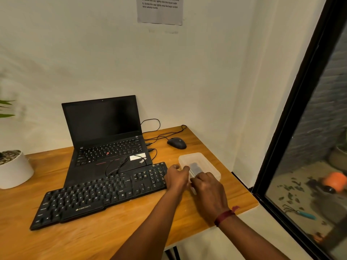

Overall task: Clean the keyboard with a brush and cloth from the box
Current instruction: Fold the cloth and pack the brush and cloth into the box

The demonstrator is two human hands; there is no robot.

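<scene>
A black keyboard lies diagonally across the wooden desk. To its right stands a translucent plastic box with a lid on top; something dark shows through it, blurred. My left hand grips the box's left edge, fingers curled over the rim. My right hand holds the near edge of the box, fingers curled at the lid. Neither brush nor cloth can be made out.
An open black laptop sits behind the keyboard with cables beside it. A black mouse lies behind the box. A white plant pot stands at the far left. The desk's right edge meets a dark window frame.
</scene>
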